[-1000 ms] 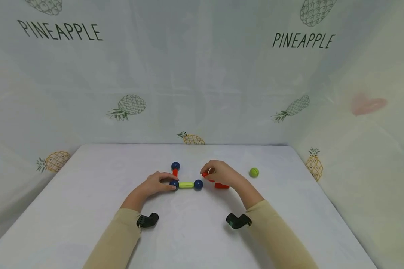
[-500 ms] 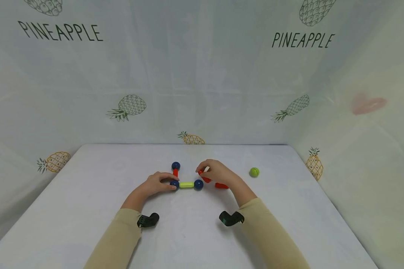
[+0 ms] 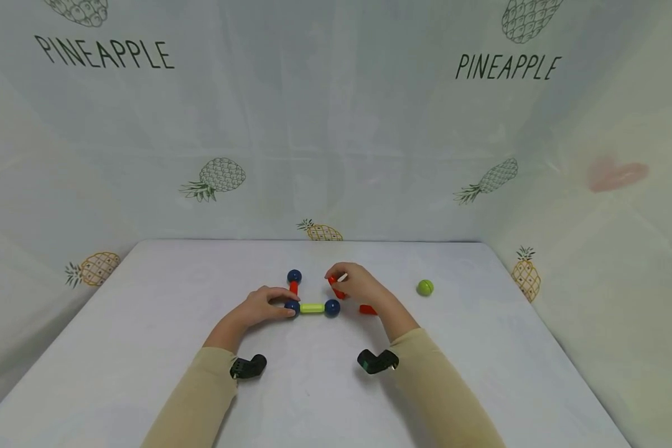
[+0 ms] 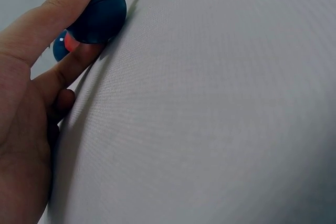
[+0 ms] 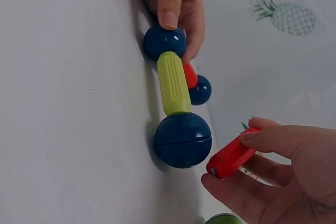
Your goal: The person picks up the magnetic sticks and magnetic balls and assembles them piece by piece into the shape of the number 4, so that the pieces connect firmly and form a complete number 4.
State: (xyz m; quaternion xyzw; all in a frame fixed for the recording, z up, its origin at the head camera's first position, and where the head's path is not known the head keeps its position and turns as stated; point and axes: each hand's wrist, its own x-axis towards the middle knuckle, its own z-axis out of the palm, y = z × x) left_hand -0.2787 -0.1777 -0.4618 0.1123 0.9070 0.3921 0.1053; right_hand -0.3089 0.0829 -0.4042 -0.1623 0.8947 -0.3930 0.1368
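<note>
My left hand pinches a dark blue ball at the near left corner of a joined toy piece on the table. From that ball a yellow-green rod runs right to a second blue ball. A red rod runs away from it to a third blue ball. Between thumb and fingers, my right hand holds a loose red rod, tilted, just beyond the second ball and apart from it. Its lower end faces that ball in the right wrist view.
Another red piece lies on the white table beneath my right wrist, partly hidden. A green ball sits farther right. Behind the table hangs a pale curtain with pineapple prints.
My right hand has moved left and slightly away from me with the red rod, which has turned steeper. The left hand keeps its hold on the blue ball.
</note>
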